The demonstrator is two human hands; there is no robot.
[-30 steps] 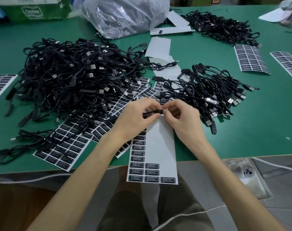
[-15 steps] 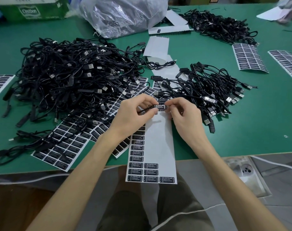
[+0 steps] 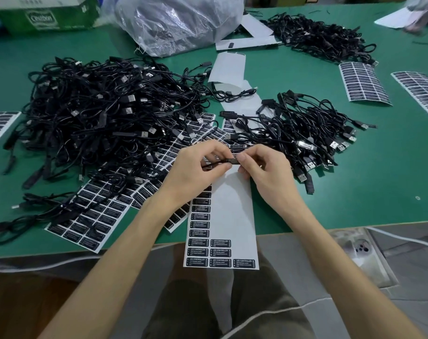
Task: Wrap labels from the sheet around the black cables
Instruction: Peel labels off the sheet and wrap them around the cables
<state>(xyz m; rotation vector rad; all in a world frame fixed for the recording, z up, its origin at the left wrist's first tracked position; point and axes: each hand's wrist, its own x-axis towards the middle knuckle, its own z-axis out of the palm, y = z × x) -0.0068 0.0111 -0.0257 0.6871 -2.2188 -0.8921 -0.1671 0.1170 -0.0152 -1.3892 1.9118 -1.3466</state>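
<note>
**A:** Risks on this wrap?

**B:** The main one is skew. The label (image 3: 234, 159) looks part-wound on the cable (image 3: 214, 164). If the two hands twist unevenly, the edges won't meet and the text will sit crooked.

**A:** Anything else?

**B:** The sticky flap could catch a fingertip or fold onto itself, and then it's scrap. The cable is thin, so it may roll under the thumbs and leave a wrinkle. I can't see where its loose end runs. If it's tangled in a pile, a snag would tug it mid-wrap.

**A:** Hand state?

**B:** Left hand (image 3: 195, 167) pinches the cable between thumb and curled fingers, just left of the label. Right hand (image 3: 266, 174) pinches the labelled stretch, thumb on top and fingers curled under. Both are gripping and neither is free.

**A:** Where's the work?

**B:** The cable is lifted off the table (image 3: 379, 192) and bridges the two sets of fingertips, with the label at the right-hand end. It's directly above the far part of the label sheet (image 3: 230, 216).

**A:** And the sheet?

**B:** It lies flat under both hands, with its near end hanging over the near table edge. The remaining labels are down its left column and in the near rows.

**A:** Stock?

**B:** The big cable pile (image 3: 105, 118) is left and far of the left hand. The smaller pile (image 3: 301, 133) is just beyond the right hand. More label sheets (image 3: 90, 216) lie partly under the left pile.
</note>
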